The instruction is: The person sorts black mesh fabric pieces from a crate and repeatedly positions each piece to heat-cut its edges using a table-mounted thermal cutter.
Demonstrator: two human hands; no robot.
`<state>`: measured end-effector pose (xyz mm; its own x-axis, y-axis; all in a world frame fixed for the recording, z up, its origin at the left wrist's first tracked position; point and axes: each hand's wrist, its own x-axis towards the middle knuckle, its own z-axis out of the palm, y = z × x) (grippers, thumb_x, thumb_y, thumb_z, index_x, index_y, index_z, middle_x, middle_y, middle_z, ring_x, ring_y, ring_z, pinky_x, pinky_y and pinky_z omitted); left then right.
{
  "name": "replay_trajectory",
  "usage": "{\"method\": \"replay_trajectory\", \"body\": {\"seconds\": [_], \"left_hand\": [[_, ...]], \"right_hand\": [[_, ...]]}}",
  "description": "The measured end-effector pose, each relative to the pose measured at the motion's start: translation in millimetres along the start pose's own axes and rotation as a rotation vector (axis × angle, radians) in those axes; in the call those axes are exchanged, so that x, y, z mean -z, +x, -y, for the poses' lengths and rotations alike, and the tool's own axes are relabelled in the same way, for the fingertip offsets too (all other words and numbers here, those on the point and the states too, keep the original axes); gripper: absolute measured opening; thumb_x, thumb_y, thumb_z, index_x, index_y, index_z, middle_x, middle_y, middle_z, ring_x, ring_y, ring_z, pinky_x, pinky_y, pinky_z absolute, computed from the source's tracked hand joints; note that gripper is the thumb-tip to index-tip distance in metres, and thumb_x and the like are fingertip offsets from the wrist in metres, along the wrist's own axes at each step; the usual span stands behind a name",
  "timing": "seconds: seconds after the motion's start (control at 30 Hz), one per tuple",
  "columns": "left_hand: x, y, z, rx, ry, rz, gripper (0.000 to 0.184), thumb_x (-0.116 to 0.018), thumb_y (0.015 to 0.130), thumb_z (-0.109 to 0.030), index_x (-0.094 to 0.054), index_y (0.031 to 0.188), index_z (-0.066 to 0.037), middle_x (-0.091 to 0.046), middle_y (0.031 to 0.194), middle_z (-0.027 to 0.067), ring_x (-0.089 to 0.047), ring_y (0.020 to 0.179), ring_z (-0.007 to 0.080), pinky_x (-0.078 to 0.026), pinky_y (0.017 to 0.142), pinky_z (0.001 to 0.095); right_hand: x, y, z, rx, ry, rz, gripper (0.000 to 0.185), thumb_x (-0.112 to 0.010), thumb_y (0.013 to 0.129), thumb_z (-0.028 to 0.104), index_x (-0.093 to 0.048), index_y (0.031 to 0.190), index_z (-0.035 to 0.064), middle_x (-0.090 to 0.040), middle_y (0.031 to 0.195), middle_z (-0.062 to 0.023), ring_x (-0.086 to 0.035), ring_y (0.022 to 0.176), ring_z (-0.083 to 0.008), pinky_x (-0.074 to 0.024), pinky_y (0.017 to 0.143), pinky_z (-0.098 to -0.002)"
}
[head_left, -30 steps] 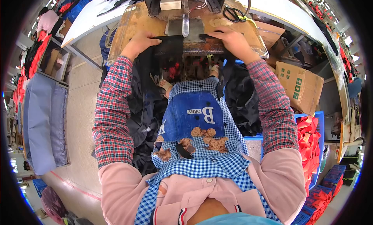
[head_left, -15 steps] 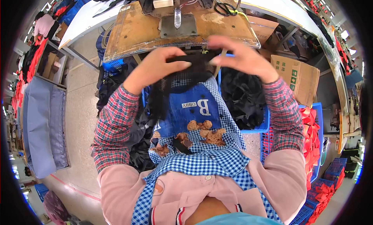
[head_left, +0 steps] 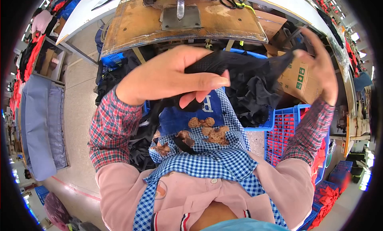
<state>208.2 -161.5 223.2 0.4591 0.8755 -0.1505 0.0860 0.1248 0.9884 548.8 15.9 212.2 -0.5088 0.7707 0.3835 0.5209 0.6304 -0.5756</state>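
At the far left, a person in pink (head_left: 42,22) bends among red and black pieces. Nearer on the left, a grey-blue cover (head_left: 38,127) hangs over a rack beside the bare floor (head_left: 81,123). Next comes the left hand (head_left: 171,77), raised in front of the chest, its thumb and fingers closed on one end of a black cloth (head_left: 217,61). The cloth runs between the two hands, above the lap and on the near side of the wooden table (head_left: 135,25), apart from its edge. On that table is a metal plate (head_left: 181,22), with a narrow rod (head_left: 180,9) standing over it (a pair of black loops (head_left: 231,1) lies farther right).

Below the hands is the checked apron (head_left: 215,163), with brown patches on its blue panel. To the right, black pieces (head_left: 253,97) fill a blue bin (head_left: 261,126), and just beside it stands a blue crate (head_left: 279,137) with red pieces (head_left: 319,161).

Farthest right of the two, the right hand (head_left: 319,65) is lifted in front of the carton (head_left: 305,81), fingers spread upward. The cloth's other end reaches its thumb, but the hand is blurred, so I cannot tell how firmly it grips.
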Motion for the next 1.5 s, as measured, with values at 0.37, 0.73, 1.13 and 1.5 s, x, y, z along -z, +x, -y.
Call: {"method": "replay_trajectory", "body": {"seconds": [0.37,0.73,1.13,1.5], "left_hand": [[20,12,104,-0.207,0.561,-0.278,0.031,-0.066,0.081,-0.013,-0.059,0.108,0.002,-0.061,0.104,0.0101,-0.054,0.103,0.0211,-0.04,0.094,0.0334],[100,-39,57,0.143,0.214,-0.592,0.033,-0.066,0.087,-0.026,-0.064,0.108,0.0,-0.062,0.088,-0.0023,-0.055,0.082,0.0049,-0.044,0.075,0.0195],[189,5,88,0.21,0.515,-0.676,0.042,-0.069,0.081,-0.031,-0.064,0.109,0.0,-0.066,0.096,0.0042,-0.059,0.089,0.012,-0.044,0.08,0.0224],[217,26,111,0.167,0.495,-0.704,0.035,-0.072,0.077,-0.02,-0.067,0.105,0.001,-0.067,0.094,0.0082,-0.061,0.088,0.017,-0.045,0.082,0.0275]], "right_hand": [[-118,16,68,-0.008,0.904,0.757,0.02,-0.059,0.093,0.019,-0.065,0.096,0.0004,-0.066,0.088,-0.0018,-0.059,0.084,-0.0084,-0.0467,0.077,-0.0228],[-142,74,25,-0.033,0.497,0.661,0.027,-0.063,0.09,0.029,-0.066,0.097,0.0024,-0.059,0.081,0.0056,-0.051,0.076,-0.0028,-0.0414,0.069,-0.0189],[-221,141,7,-0.012,0.166,0.533,0.035,-0.067,0.084,0.04,-0.066,0.09,0.0055,-0.061,0.079,0.0015,-0.053,0.076,-0.008,-0.0413,0.07,-0.0235],[-227,157,-1,-0.077,0.13,0.542,0.04,-0.068,0.081,0.041,-0.068,0.098,0.0043,-0.063,0.087,-0.003,-0.056,0.082,-0.0139,-0.0431,0.072,-0.0285]]}}
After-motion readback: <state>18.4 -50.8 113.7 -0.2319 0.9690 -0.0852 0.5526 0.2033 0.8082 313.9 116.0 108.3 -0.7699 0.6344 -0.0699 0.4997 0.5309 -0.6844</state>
